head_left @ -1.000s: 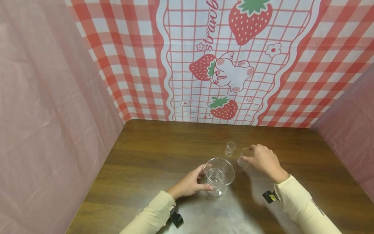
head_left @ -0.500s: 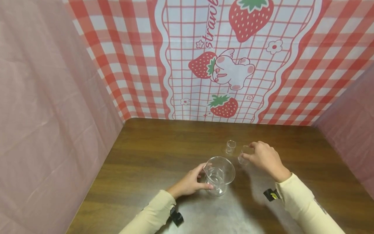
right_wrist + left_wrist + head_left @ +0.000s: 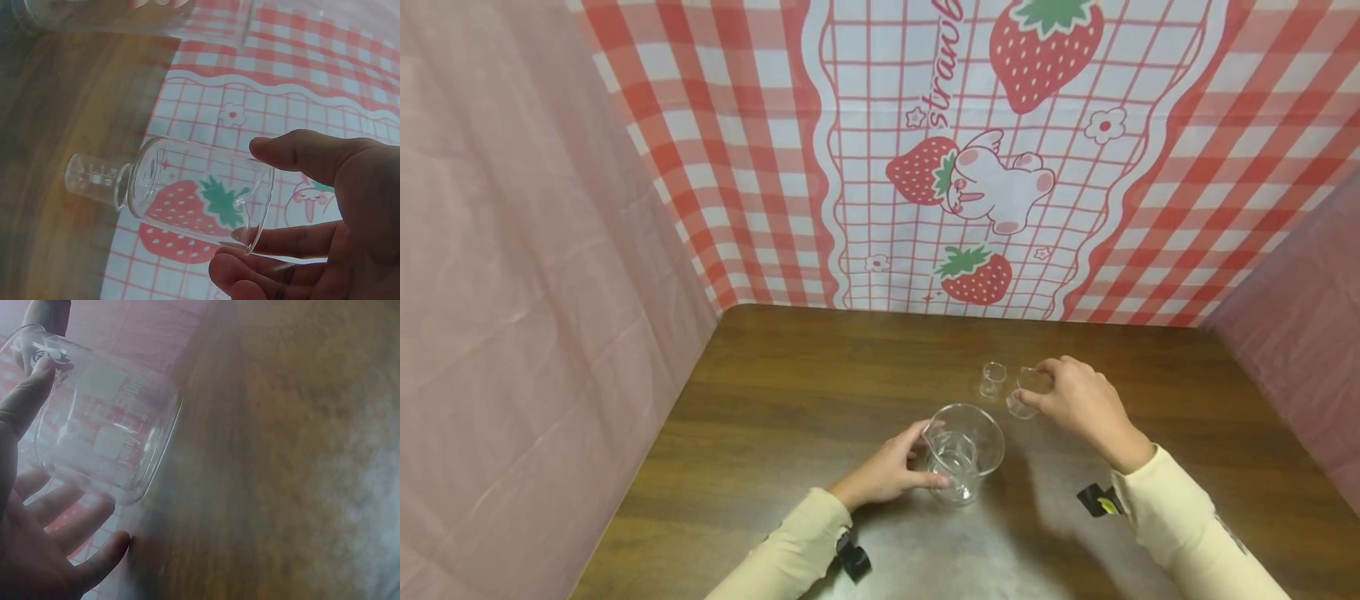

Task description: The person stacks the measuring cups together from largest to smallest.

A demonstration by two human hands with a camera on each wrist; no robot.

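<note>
A large clear glass beaker stands on the table with a smaller beaker nested inside. From the left, my left hand grips it, thumb on the near side and fingers behind; white 500ml and 100ml markings show in the left wrist view. My right hand pinches a small clear beaker near its rim between thumb and fingers. Just left of that one, an even smaller beaker stands upright on the table.
The brown wood-grain table ends at a red-and-white checked strawberry cloth at the back. Pink curtains hang at both sides. A black strap-like piece sits at the left cuff.
My right hand has shifted slightly away toward the back of the table with the small beaker. The left hand and the large beaker have stayed in place.
</note>
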